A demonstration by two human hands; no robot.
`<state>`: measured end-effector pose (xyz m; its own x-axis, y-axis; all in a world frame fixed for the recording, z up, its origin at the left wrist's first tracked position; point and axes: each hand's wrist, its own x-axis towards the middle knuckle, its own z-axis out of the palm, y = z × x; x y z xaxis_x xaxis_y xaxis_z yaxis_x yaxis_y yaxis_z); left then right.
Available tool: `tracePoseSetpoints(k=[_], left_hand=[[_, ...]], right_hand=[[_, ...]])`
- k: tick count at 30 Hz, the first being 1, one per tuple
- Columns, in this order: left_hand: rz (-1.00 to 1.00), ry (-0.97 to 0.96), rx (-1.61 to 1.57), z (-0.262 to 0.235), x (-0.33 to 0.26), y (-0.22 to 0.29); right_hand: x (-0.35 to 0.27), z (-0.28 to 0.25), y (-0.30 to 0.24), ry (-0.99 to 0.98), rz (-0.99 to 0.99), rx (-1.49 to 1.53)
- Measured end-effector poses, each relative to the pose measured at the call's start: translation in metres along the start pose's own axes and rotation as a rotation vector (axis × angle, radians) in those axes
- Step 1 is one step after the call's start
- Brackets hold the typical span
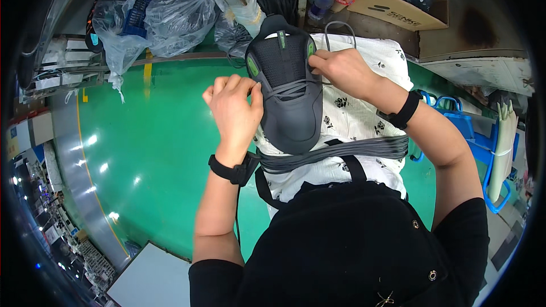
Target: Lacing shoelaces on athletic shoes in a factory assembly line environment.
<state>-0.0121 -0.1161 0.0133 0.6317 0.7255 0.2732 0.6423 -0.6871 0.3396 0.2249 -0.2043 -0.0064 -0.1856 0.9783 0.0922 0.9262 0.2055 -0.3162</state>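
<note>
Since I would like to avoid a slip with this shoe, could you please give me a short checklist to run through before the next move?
1. Shoe tongue side up, toe toward the wearer of the camera: ok.
2. Left hand at the shoe's left edge, right hand at its right edge: ok.
3. Lace across the lower tongue: ok, strands cross it.
4. Lace across the upper tongue: not ok, none there.
5. Firm hold on the lace in both hands: cannot tell, fingers hide it.
6. Bundle of grey laces off the tongue: ok, it lies beyond the toe.

Lettering marks the carton — and a label on the shoe.
</note>
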Motion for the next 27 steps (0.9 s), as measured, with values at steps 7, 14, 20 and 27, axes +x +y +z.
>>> tracePoseSetpoints(k=[7,14,20,27], left_hand=[[0.001,-0.368,-0.101,0.006,0.031,-0.016],[0.73,-0.332,-0.029,-0.013,0.081,-0.038],[0.454,-0.741,-0.316,-0.012,0.089,-0.044],[-0.266,-0.496,-0.998,0.008,0.07,-0.022]], right_hand=[[0.016,-0.017,0.012,0.229,-0.169,-0.074],[0.053,-0.018,0.031,-0.166,-0.584,-0.162],[0.04,-0.013,0.009,-0.235,-0.174,-0.131],[0.02,0.021,-0.013,0.192,0.212,0.6]])
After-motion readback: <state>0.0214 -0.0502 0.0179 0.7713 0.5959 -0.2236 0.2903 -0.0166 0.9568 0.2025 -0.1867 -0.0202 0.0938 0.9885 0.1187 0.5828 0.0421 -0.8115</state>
